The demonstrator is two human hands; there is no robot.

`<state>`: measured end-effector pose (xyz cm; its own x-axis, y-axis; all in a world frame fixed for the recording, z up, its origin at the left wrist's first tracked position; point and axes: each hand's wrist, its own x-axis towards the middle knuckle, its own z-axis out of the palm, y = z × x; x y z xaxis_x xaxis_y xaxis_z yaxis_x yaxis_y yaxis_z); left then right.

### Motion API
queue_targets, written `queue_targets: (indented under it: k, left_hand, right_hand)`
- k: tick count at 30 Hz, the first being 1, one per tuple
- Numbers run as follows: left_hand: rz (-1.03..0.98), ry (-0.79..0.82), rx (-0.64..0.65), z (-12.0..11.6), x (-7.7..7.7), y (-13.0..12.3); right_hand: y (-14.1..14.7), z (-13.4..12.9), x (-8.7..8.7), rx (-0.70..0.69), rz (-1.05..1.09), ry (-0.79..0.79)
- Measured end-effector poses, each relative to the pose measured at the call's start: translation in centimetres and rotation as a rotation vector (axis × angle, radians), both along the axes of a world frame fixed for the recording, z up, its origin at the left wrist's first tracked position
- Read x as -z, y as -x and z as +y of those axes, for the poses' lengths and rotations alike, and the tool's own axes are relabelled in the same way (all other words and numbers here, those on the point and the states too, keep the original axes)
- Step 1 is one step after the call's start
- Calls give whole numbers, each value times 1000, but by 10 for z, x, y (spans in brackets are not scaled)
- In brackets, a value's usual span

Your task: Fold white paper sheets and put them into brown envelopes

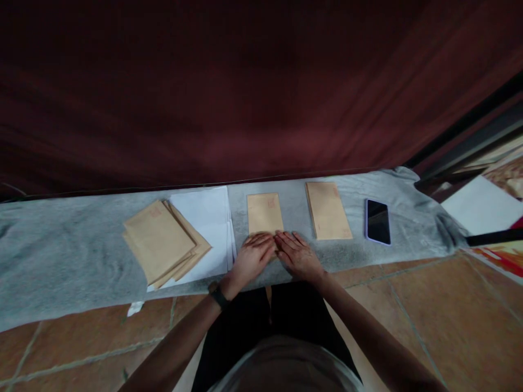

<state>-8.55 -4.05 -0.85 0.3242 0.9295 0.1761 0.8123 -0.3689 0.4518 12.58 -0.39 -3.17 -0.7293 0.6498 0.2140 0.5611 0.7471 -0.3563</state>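
A single brown paper envelope lies in front of me on the grey cloth, with small red print near its upper right corner. My left hand rests on its lower edge, fingers stretched out flat. Beside it, my right hand lies with fingers extended over the lower right part of the same envelope. The fingertips of both hands nearly meet and hide the envelope's near end. A dark watch is on my left wrist.
Left of me, a loose pile of brown envelopes overlaps white paper sheets. To the right are a neat stack of brown envelopes and a phone. The grey cloth borders a dark red curtain; tiled floor lies nearer.
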Motion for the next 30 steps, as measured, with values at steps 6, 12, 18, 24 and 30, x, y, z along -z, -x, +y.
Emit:
queue_targets:
  k: [6,12,18,24,30]
  left_hand:
    - [213,-1,-212,78,12,11]
    - [320,2,-259,99,29,22]
    - [268,-42,-201,79,33,21]
    - [243,-71,-66,41,35,13]
    - [263,-48,62,-1,25,4]
  right_hand:
    - [-7,2,-3,-25,143,71]
    - [-12,8,3,15,315,208]
    - [-11,8,4,32,311,242]
    - [-9,8,2,63,256,231]
    - [-9,7,5,62,275,201]
